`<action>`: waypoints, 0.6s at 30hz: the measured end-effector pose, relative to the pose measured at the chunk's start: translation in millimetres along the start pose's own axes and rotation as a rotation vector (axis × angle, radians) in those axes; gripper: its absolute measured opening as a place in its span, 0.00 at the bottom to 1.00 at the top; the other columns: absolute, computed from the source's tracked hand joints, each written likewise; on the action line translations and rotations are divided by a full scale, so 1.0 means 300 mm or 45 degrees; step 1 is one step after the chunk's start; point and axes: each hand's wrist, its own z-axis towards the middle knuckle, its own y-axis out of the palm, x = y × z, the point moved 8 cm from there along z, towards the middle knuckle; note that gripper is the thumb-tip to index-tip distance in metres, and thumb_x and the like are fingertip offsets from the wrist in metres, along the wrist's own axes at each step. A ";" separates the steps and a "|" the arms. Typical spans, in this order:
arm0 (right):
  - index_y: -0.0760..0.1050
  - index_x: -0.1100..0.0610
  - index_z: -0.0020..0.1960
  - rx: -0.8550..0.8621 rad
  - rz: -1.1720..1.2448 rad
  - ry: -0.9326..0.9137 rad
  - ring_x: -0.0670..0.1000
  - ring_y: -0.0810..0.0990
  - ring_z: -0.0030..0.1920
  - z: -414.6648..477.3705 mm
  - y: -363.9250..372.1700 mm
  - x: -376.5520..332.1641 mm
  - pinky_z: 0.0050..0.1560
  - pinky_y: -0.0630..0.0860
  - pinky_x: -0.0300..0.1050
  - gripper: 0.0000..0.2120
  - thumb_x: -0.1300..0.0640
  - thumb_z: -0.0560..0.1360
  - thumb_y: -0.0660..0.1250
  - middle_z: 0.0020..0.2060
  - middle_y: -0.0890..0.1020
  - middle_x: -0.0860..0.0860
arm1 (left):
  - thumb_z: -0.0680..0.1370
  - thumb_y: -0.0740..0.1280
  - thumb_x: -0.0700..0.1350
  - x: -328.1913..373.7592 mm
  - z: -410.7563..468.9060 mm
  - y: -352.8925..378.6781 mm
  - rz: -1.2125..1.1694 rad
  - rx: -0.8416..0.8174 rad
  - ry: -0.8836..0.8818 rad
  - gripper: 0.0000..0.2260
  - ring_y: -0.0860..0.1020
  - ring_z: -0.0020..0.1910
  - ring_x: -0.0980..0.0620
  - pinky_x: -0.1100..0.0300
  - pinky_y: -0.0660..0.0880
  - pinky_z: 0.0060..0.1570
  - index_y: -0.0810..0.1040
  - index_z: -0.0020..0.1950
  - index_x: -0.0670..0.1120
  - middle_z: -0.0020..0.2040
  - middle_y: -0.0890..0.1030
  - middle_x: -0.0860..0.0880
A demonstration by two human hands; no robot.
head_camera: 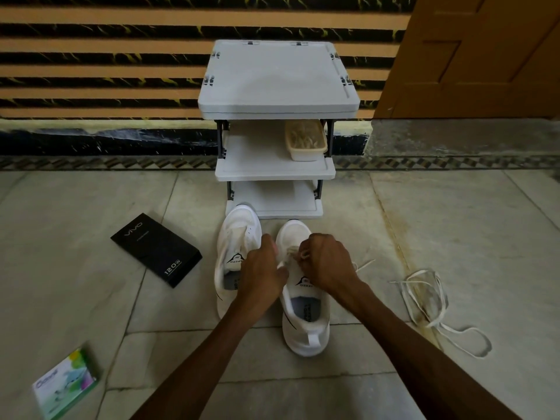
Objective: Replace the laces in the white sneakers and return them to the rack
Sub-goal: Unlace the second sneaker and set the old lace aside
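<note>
Now pinching the lace (303, 254) over the right sneaker (306, 324) with right hand (326, 262) fingers, gripping its side with curled left hand (262, 272) fingers; on the floor (394, 225), just before the rack (274, 172)

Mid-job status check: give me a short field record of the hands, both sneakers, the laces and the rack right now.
left hand: holds the worked sneaker at its eyelet edge
right hand: pinches lace over the eyelets
other sneaker: beside it on the floor, no lace visible
loose laces: tangled on the floor, right of the sneakers
rack: behind the sneakers, which are not yet on it; beige tray on middle shelf
clutter: black box, green box on floor at left
</note>
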 end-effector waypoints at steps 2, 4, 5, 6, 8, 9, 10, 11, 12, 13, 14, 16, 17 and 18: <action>0.83 0.56 0.43 0.231 0.339 0.037 0.47 0.81 0.38 -0.002 -0.095 0.031 0.43 0.79 0.41 0.07 0.55 0.75 0.68 0.41 0.84 0.51 | 0.75 0.70 0.42 -0.003 0.000 0.000 -0.004 0.019 0.011 0.13 0.72 0.38 0.52 0.66 0.61 0.28 0.66 0.50 0.47 0.41 0.73 0.51; 0.83 0.55 0.38 0.525 0.660 0.152 0.44 0.82 0.38 -0.021 -0.199 0.094 0.44 0.79 0.40 0.09 0.63 0.73 0.68 0.38 0.84 0.50 | 0.74 0.69 0.42 -0.008 0.001 -0.001 -0.002 0.029 0.007 0.12 0.72 0.37 0.52 0.65 0.61 0.28 0.66 0.50 0.47 0.39 0.73 0.51; 0.83 0.54 0.37 0.611 0.741 0.218 0.44 0.82 0.40 -0.025 -0.234 0.130 0.46 0.77 0.39 0.10 0.64 0.73 0.67 0.39 0.85 0.50 | 0.74 0.69 0.41 -0.009 0.005 0.002 0.003 0.027 0.009 0.12 0.72 0.36 0.53 0.65 0.61 0.28 0.66 0.50 0.47 0.39 0.73 0.51; 0.84 0.54 0.38 0.612 0.744 0.249 0.46 0.82 0.42 -0.014 -0.247 0.154 0.46 0.75 0.38 0.09 0.63 0.73 0.67 0.40 0.85 0.50 | 0.74 0.68 0.41 -0.010 0.005 0.006 0.014 0.018 0.014 0.12 0.72 0.36 0.53 0.65 0.62 0.28 0.66 0.51 0.48 0.39 0.74 0.51; 0.84 0.54 0.45 0.336 0.490 0.244 0.49 0.83 0.46 0.030 -0.211 0.172 0.48 0.74 0.37 0.05 0.57 0.75 0.68 0.45 0.85 0.51 | 0.75 0.66 0.41 0.005 0.005 0.022 0.040 -0.034 0.054 0.12 0.73 0.39 0.54 0.64 0.65 0.32 0.68 0.55 0.50 0.43 0.76 0.51; 0.83 0.54 0.52 0.144 0.305 0.214 0.52 0.82 0.49 0.037 -0.172 0.163 0.50 0.74 0.39 0.08 0.53 0.75 0.69 0.50 0.84 0.53 | 0.76 0.65 0.40 0.015 0.004 0.036 0.046 -0.074 0.084 0.14 0.75 0.44 0.53 0.63 0.68 0.37 0.69 0.59 0.51 0.49 0.77 0.51; 0.79 0.55 0.59 -0.002 0.136 0.185 0.54 0.80 0.53 0.031 -0.132 0.157 0.53 0.74 0.42 0.16 0.49 0.74 0.70 0.54 0.82 0.55 | 0.76 0.65 0.40 0.027 0.004 0.053 0.054 -0.125 0.117 0.18 0.75 0.50 0.52 0.62 0.71 0.43 0.69 0.64 0.52 0.55 0.75 0.50; 0.76 0.56 0.64 -0.067 0.027 0.161 0.56 0.77 0.56 0.019 -0.103 0.152 0.56 0.74 0.45 0.23 0.45 0.73 0.70 0.57 0.79 0.56 | 0.77 0.64 0.40 0.034 0.008 0.070 0.071 -0.173 0.145 0.20 0.75 0.54 0.50 0.60 0.73 0.48 0.68 0.68 0.53 0.59 0.73 0.49; 0.74 0.56 0.66 -0.052 -0.023 0.157 0.56 0.75 0.58 0.001 -0.091 0.146 0.57 0.74 0.47 0.26 0.43 0.73 0.70 0.58 0.78 0.56 | 0.77 0.64 0.40 0.037 0.014 0.085 0.088 -0.211 0.164 0.22 0.74 0.57 0.48 0.58 0.73 0.51 0.67 0.70 0.53 0.61 0.70 0.49; 0.76 0.55 0.64 0.002 -0.028 0.148 0.55 0.76 0.56 -0.023 -0.090 0.135 0.54 0.75 0.47 0.25 0.41 0.73 0.69 0.57 0.78 0.55 | 0.77 0.64 0.40 0.038 0.020 0.099 0.098 -0.247 0.174 0.23 0.74 0.58 0.47 0.58 0.73 0.53 0.67 0.71 0.54 0.63 0.69 0.48; 0.78 0.54 0.60 0.034 -0.030 0.135 0.53 0.77 0.52 -0.044 -0.087 0.120 0.50 0.76 0.45 0.23 0.40 0.73 0.68 0.53 0.80 0.53 | 0.77 0.63 0.40 0.038 0.028 0.110 0.102 -0.267 0.183 0.23 0.74 0.59 0.46 0.57 0.73 0.55 0.67 0.70 0.54 0.63 0.68 0.48; 0.80 0.54 0.52 0.005 -0.082 0.110 0.51 0.80 0.45 -0.077 -0.058 0.085 0.42 0.74 0.41 0.18 0.40 0.75 0.66 0.46 0.81 0.51 | 0.76 0.63 0.40 0.028 0.042 0.125 0.109 -0.288 0.167 0.21 0.73 0.59 0.45 0.54 0.74 0.57 0.70 0.68 0.53 0.64 0.67 0.48; 0.80 0.55 0.49 -0.013 -0.123 0.090 0.51 0.80 0.43 -0.087 -0.043 0.068 0.40 0.71 0.40 0.16 0.43 0.77 0.64 0.44 0.82 0.52 | 0.76 0.63 0.41 0.024 0.048 0.130 0.119 -0.294 0.147 0.20 0.74 0.58 0.45 0.52 0.75 0.57 0.71 0.67 0.53 0.64 0.67 0.48; 0.80 0.55 0.47 -0.011 -0.148 0.071 0.50 0.79 0.40 -0.092 -0.034 0.054 0.39 0.69 0.39 0.14 0.47 0.78 0.63 0.43 0.82 0.52 | 0.77 0.63 0.41 0.025 0.053 0.133 0.136 -0.289 0.141 0.18 0.74 0.57 0.46 0.52 0.76 0.56 0.72 0.66 0.53 0.64 0.67 0.48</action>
